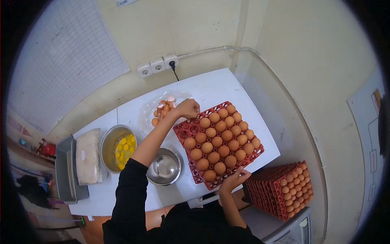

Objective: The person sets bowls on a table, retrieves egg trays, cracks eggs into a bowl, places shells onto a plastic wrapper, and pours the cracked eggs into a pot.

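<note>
A red egg tray (185, 127) full of brown eggs, apart from a few bare cups at its upper left, lies on the white table. My left hand (188, 108) is at the tray's upper left edge, fingers curled against it. At the lower edge, my right hand (234, 179) touches the tray's rim with its fingers partly bent. Broken eggshells (163, 110) sit in a clear plastic bag left of my left hand. An empty steel bowl (164, 166) stands below my left forearm, and a larger metal bowl (106, 148) holds several cracked eggs with yellow yolks.
Stacked red trays with eggs (295, 189) stand at the lower right beside the table (215, 85). A plastic-wrapped white package (87, 156) and a grey bin (67, 171) are at the left. Wall sockets (157, 65) with a plugged black cable are behind.
</note>
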Tool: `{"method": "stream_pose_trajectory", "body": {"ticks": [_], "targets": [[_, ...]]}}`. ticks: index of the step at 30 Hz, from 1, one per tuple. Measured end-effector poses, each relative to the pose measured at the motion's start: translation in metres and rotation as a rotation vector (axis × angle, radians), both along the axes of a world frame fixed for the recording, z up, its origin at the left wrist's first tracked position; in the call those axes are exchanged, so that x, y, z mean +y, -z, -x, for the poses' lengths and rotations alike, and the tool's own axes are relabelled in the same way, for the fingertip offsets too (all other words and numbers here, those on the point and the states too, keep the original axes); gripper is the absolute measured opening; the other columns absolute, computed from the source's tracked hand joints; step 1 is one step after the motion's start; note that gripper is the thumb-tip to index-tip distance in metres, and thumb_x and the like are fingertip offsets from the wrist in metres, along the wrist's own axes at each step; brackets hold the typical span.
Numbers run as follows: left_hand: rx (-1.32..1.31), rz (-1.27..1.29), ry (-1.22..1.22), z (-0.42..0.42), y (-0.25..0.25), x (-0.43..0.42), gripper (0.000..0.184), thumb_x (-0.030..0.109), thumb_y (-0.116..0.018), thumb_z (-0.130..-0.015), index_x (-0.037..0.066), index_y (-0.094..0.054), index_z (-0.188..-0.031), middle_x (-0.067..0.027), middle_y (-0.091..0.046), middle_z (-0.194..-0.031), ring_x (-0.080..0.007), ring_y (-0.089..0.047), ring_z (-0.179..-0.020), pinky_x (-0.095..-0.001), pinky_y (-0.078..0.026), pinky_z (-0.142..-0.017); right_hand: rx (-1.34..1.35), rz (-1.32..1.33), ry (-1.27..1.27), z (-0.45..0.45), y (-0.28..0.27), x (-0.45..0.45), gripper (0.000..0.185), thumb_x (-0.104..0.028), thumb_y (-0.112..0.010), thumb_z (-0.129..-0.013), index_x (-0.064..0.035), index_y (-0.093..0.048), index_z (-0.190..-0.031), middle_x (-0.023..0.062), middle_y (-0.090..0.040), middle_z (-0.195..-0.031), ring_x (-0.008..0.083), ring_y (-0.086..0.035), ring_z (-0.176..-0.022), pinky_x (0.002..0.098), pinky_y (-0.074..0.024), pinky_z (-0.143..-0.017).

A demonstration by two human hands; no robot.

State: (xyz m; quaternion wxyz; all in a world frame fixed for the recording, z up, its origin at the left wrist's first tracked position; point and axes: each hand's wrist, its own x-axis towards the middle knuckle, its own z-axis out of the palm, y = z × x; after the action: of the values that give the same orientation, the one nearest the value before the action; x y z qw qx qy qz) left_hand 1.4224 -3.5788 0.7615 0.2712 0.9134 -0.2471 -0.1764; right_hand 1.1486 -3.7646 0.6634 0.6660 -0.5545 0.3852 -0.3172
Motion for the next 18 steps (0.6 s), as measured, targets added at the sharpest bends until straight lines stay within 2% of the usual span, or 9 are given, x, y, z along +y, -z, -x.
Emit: {"method": "stream_pose_trajectory", "body": {"ticks": [5,8,10,12,14,16,18], "targets": [[0.084,-0.024,0.144,-0.030,-0.002,-0.011,0.014,0.010,-0.062,-0.062,0.002,-0.068,-0.072,-0.0090,-0.066,-0.063,-0.0168,-0.062,-0.054,-0.0288,-0.050,-0.051,0.071,0.130,0.040,0.006,0.015,0.033,0.026,-0.027,-0.047,-0.099,-0.0045,-0.034,-0.092,0.0060,-0.038,-0.087,0.0152,-0.041,-0.079,0.0309,-0.0390,-0.073],[0.090,0.004,0.188,-0.038,0.017,-0.015,0.014,0.009,-0.063,-0.061,0.003,-0.067,-0.073,-0.0075,-0.065,-0.062,-0.0160,-0.061,-0.053,-0.0288,-0.049,-0.050,0.148,0.177,0.006,0.015,0.031,0.044,0.029,-0.028,-0.049,-0.098,-0.0043,-0.034,-0.092,0.0061,-0.039,-0.080,0.0158,-0.042,-0.072,0.0304,-0.0390,-0.067],[0.091,0.043,0.217,-0.040,0.028,-0.013,0.014,0.009,-0.063,-0.061,0.003,-0.067,-0.073,-0.0067,-0.065,-0.062,-0.0157,-0.060,-0.053,-0.0291,-0.049,-0.050,0.088,0.278,-0.020,0.019,0.042,0.049,0.029,-0.028,-0.050,-0.097,-0.0040,-0.034,-0.092,0.0064,-0.041,-0.075,0.0164,-0.043,-0.066,0.0305,-0.0380,-0.062],[0.144,0.055,0.178,-0.036,0.037,-0.008,0.015,0.013,-0.062,-0.062,0.003,-0.067,-0.073,-0.0081,-0.063,-0.060,-0.0160,-0.058,-0.052,-0.0310,-0.048,-0.050,0.097,0.318,-0.004,0.021,0.049,0.051,0.029,-0.027,-0.051,-0.097,-0.0035,-0.035,-0.093,0.0075,-0.043,-0.074,0.0167,-0.044,-0.066,0.0313,-0.0379,-0.061],[-0.033,0.004,0.303,-0.046,0.058,0.008,0.018,0.018,-0.061,-0.064,0.002,-0.064,-0.072,-0.0108,-0.060,-0.058,-0.0169,-0.056,-0.051,-0.0328,-0.047,-0.051,0.117,0.373,0.036,0.021,0.059,0.053,0.028,-0.026,-0.051,-0.097,-0.0030,-0.035,-0.094,0.0087,-0.045,-0.074,0.0171,-0.045,-0.065,0.0321,-0.0379,-0.060],[-0.012,0.035,0.298,-0.050,0.075,0.022,0.022,0.023,-0.059,-0.065,0.002,-0.061,-0.070,-0.0140,-0.058,-0.059,-0.0187,-0.055,-0.054,-0.0355,-0.046,-0.052,0.201,0.360,0.034,0.015,0.067,0.054,0.029,-0.029,-0.051,-0.097,-0.0026,-0.038,-0.095,0.0105,-0.049,-0.074,0.0185,-0.049,-0.068,0.0340,-0.0394,-0.062],[-0.080,-0.092,0.241,-0.059,0.100,0.035,0.036,0.037,-0.065,-0.071,0.001,-0.064,-0.073,-0.0186,-0.063,-0.069,-0.0248,-0.060,-0.062,-0.0395,-0.047,-0.058,0.231,0.240,0.025,0.012,0.053,0.052,0.033,-0.035,-0.051,-0.095,-0.0037,-0.043,-0.093,0.0140,-0.055,-0.076,0.0272,-0.055,-0.069,0.0396,-0.0429,-0.065]]}}
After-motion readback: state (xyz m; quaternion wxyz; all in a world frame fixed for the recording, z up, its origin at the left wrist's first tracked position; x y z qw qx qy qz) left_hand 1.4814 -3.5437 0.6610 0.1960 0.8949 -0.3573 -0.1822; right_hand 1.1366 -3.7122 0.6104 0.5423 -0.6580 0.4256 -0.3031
